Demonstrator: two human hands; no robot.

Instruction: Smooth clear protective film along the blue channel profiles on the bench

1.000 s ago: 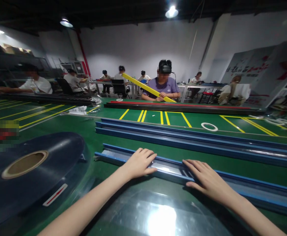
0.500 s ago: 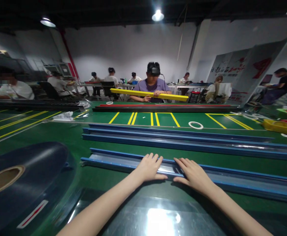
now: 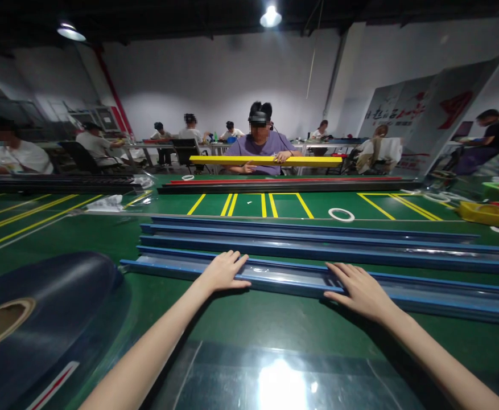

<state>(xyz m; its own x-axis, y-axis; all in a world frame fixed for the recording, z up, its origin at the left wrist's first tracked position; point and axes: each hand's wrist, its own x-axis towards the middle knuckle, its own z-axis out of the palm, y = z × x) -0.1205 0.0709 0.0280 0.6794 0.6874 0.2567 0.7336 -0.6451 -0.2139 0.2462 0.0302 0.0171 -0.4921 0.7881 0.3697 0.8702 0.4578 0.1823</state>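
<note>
A long blue channel rail (image 3: 283, 277) with a shiny film strip along its inside lies across the green table in front of me. My left hand (image 3: 223, 272) rests flat on it, fingers stretched out. Further right on the same rail, my right hand (image 3: 360, 290) lies palm down with its fingers spread. Neither hand holds anything.
Two more blue rails (image 3: 309, 236) lie just behind. A big dark film roll (image 3: 31, 319) sits at lower left, with clear film (image 3: 275, 376) spread at the near edge. A white tape ring (image 3: 341, 214) lies farther off. Across the table a person holds a yellow rail (image 3: 266, 160); others sit behind.
The near rail has slid away from me and to the left, close to the other rails. My hands moved apart along it. The person opposite levelled the yellow rail.
</note>
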